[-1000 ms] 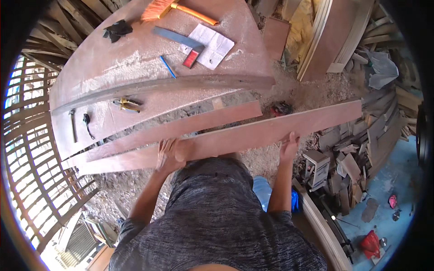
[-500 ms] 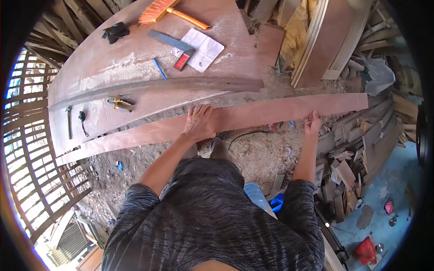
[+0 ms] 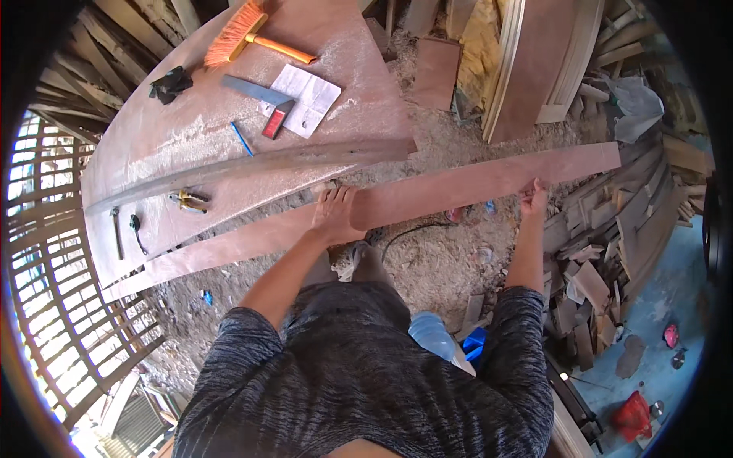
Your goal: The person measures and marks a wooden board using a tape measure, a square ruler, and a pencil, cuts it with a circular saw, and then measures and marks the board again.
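A long, thin strip of reddish-brown plywood (image 3: 443, 189) stretches across in front of me, its right end higher in view than its left. Over its middle lies my left hand (image 3: 334, 217), fingers bent across the far edge and closed on the strip. Farther right, my right hand (image 3: 534, 200) grips the near edge, its fingers partly hidden by the board. Just beyond the strip is a large plywood sheet (image 3: 175, 164) with a dark wooden batten (image 3: 305, 155) lying along it. Pliers (image 3: 188, 201) with yellow handles rest on that sheet near my left hand.
On the sheet lie an orange broom (image 3: 279, 50), a try square (image 3: 259, 91) over white paper (image 3: 313, 95), a blue pen (image 3: 241, 138), a hammer (image 3: 117, 233) and black plastic (image 3: 170, 85). Wood offcuts (image 3: 592, 290) pile up at right. Slatted fencing (image 3: 50, 229) stands left.
The view has shifted, so the sheet and its tools sit farther left. The strip's right end tilts slightly farther away from me; both hands keep their hold on it.
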Action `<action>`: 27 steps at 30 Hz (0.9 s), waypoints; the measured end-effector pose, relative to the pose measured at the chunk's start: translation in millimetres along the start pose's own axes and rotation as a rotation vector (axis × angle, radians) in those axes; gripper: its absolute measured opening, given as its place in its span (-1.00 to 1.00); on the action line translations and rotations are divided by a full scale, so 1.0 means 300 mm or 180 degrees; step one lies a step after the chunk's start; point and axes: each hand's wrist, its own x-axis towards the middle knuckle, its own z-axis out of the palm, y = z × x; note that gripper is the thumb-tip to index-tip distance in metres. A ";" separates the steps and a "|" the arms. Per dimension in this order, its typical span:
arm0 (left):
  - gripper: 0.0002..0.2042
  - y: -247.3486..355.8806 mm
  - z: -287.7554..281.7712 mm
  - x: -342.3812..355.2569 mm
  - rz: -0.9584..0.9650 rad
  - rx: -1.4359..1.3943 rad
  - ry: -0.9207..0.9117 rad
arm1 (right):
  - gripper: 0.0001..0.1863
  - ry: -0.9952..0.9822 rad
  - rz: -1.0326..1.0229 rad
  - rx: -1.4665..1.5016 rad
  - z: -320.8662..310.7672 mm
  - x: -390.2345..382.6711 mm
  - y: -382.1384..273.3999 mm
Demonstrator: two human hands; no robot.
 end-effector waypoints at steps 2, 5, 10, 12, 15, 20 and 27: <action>0.08 0.010 0.001 0.011 -0.0004 -0.0050 -0.0030 | -0.77 -0.0026 0.0085 -0.0050 -0.025 -0.003 -0.020; 0.04 0.036 -0.003 0.033 -0.0049 -0.0056 -0.0116 | -0.76 -0.0036 0.0165 -0.0006 -0.085 0.027 -0.060; 0.01 0.019 0.017 0.028 0.0059 -0.0063 0.0091 | -0.57 0.0265 0.0082 0.0139 -0.061 -0.056 -0.038; -0.01 0.022 0.022 0.024 0.0071 -0.0189 0.0133 | -0.52 0.0075 0.0015 -0.0328 -0.101 -0.126 -0.045; -0.06 0.009 0.051 0.007 0.0178 -0.0141 0.0511 | -0.51 0.0753 0.0034 -0.0510 -0.221 -0.348 0.056; -0.04 0.027 0.060 0.007 0.0289 -0.0120 0.0470 | -0.26 0.1435 0.0303 -0.0615 -0.538 -0.991 0.374; 0.01 0.052 0.070 0.055 0.0150 0.0264 0.0422 | -0.29 0.2206 0.1322 -0.1257 -0.813 -1.348 0.591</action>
